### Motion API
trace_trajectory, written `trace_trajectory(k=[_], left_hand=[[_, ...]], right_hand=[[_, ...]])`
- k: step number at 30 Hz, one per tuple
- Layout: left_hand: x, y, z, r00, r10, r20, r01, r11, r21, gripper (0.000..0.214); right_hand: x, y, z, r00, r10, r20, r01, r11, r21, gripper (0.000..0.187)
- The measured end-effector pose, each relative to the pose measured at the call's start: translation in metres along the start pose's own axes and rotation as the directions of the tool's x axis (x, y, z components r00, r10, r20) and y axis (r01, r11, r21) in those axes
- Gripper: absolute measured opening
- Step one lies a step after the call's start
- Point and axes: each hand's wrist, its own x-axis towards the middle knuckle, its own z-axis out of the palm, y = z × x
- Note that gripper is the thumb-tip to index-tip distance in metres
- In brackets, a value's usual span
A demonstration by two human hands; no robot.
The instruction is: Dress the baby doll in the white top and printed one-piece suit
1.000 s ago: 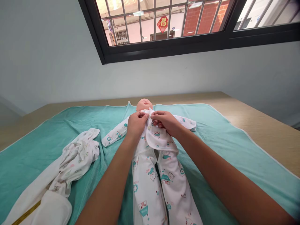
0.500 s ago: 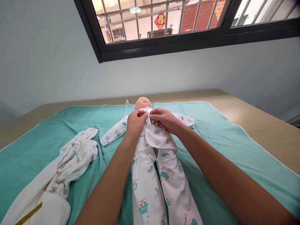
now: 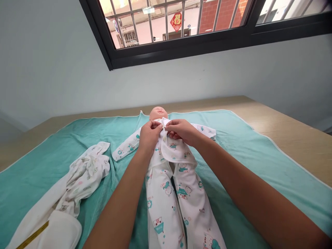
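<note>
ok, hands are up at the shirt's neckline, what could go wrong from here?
1. The left hand and right hand hide part of the shirt's front, so its edges could end up uneven unnoticed.
2. Both work just below the doll's head; a hard tug might shift the doll.
3. The blanket beneath is creased and could bunch if the doll gets dragged.

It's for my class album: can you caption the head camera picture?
Left hand and right hand pinch the front of a patterned white top on a doll lying on a teal blanket.
</note>
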Motion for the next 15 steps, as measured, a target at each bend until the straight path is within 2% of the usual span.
trace_trajectory(k=[3,9,15], left_hand=[[-0.0008,0.0006,0.0013,0.999,-0.008,-0.033,0.008,1.000,0.009,0.012],[-0.0015,0.0025,0.0007,1.000,-0.026,-0.003,0.025,0.994,-0.109,0.011],[0.0007,0.0006,-0.0015,1.000,-0.008,0.019,0.009,0.999,-0.048,0.012]], right_hand=[[-0.0006,0.0031,0.0007,1.000,-0.017,-0.011,0.018,0.991,0.130,0.013],[-0.0019,0.0046,0.0017,0.999,-0.043,-0.012,0.044,0.990,0.134,0.015],[-0.0032,0.0072,-0.0004,0.996,-0.088,0.024,0.082,0.980,0.183,0.020]])
